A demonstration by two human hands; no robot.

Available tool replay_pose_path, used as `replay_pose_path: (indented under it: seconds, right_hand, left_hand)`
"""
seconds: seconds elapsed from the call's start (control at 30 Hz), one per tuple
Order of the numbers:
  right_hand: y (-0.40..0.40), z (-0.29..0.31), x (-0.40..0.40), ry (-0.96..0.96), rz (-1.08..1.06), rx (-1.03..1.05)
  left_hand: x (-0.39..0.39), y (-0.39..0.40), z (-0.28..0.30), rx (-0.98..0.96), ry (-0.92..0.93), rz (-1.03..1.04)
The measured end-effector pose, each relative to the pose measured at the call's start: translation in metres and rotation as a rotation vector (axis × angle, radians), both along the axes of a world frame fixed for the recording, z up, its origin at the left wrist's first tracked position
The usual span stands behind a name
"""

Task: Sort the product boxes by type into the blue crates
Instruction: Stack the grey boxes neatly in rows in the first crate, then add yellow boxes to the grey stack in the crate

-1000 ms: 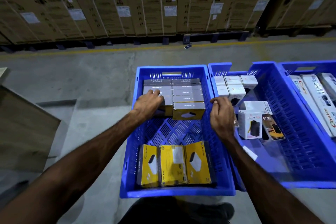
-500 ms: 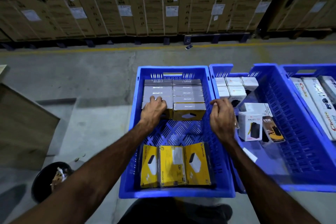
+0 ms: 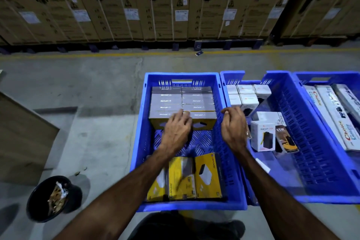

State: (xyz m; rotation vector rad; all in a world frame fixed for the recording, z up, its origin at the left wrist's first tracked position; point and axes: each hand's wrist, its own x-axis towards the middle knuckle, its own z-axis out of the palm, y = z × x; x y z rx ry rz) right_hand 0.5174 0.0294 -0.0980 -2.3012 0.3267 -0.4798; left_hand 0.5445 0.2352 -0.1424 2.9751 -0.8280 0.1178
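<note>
- The left hand lies flat, fingers straight, on the near row of grey-topped boxes packed at the far end of the left crate; its grip is loose, nothing pinched
- The right hand hovers over the wall between the left crate and the middle crate, fingers curled inward; it seems to hold nothing, grip clenched on air
- Three yellow boxes stand side by side at the near end of the left crate, with bare crate floor between them and the grey-topped ones
- White boxes are bunched in the middle crate's far left corner; nearer stands another white box with a dark-and-yellow box just beside it
- Long white boxes lie in the right crate
- A black bin with scraps sits on the concrete floor to the left; big cardboard cartons line the far side
</note>
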Motion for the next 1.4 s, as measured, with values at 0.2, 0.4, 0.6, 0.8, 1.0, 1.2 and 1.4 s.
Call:
replay_pose_path:
  seconds: [0.2, 0.4, 0.6, 0.8, 1.0, 1.2, 1.4]
  right_hand:
    - [-0.002, -0.003, 0.001, -0.023, -0.002, -0.010]
    - [-0.002, -0.005, -0.003, -0.016, 0.003, -0.008]
    - [-0.001, -0.002, -0.003, -0.024, -0.005, 0.005]
    - [-0.002, -0.003, -0.003, -0.026, -0.018, 0.023]
    - [-0.002, -0.003, -0.001, -0.027, -0.017, 0.040]
    - [-0.002, -0.003, -0.003, -0.020, -0.015, 0.052]
    - [-0.003, -0.002, -0.002, -0.029, -0.015, 0.076]
  left_hand:
    - [-0.009, -0.019, -0.027, 0.108, 0.005, -0.160]
    - [-0.009, -0.019, -0.037, 0.107, 0.116, -0.146]
    - [-0.014, -0.023, -0.029, 0.134, 0.182, -0.114]
    - [-0.028, -0.024, -0.010, -0.237, 0.407, -0.174]
    - [-0.032, -0.048, 0.011, -0.380, 0.987, -0.172]
    - [-0.023, -0.056, 0.005, -0.292, 0.982, -0.224]
    - [-0.014, -0.021, 0.017, -0.332, 0.852, -0.312]
